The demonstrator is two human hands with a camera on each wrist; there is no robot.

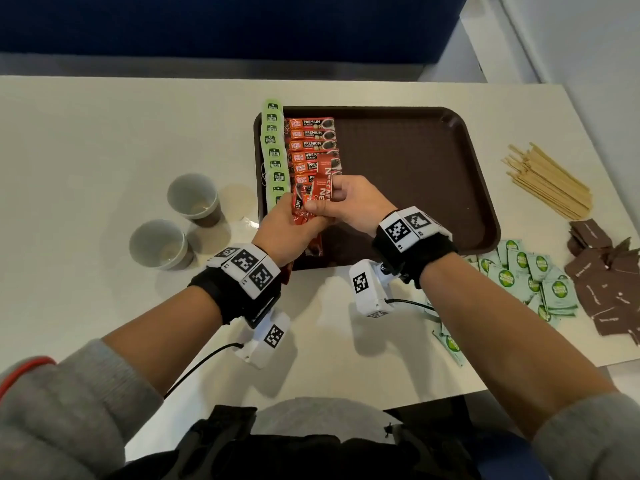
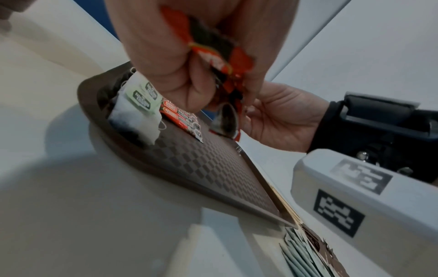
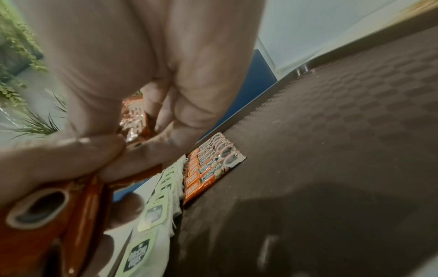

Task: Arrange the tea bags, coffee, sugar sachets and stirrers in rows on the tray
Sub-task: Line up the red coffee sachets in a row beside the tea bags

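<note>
A brown tray (image 1: 415, 140) lies on the white table. Along its left edge runs a column of green tea bags (image 1: 273, 150), and a row of red coffee sachets (image 1: 311, 140) lies beside them. Over the tray's near left corner my left hand (image 1: 294, 213) grips a bundle of red coffee sachets (image 1: 304, 220). My right hand (image 1: 320, 202) pinches one red sachet (image 1: 323, 181) at the top of that bundle. In the left wrist view the left hand (image 2: 189, 84) clutches the crumpled sachets (image 2: 220, 56). The right wrist view has my right hand (image 3: 132, 142) on a sachet (image 3: 135, 120).
Wooden stirrers (image 1: 550, 181) lie right of the tray. Green sugar sachets (image 1: 533, 278) and brown sachets (image 1: 606, 282) are heaped at the near right. Two paper cups (image 1: 194, 199) (image 1: 159, 244) stand left of the tray. The tray's right part is bare.
</note>
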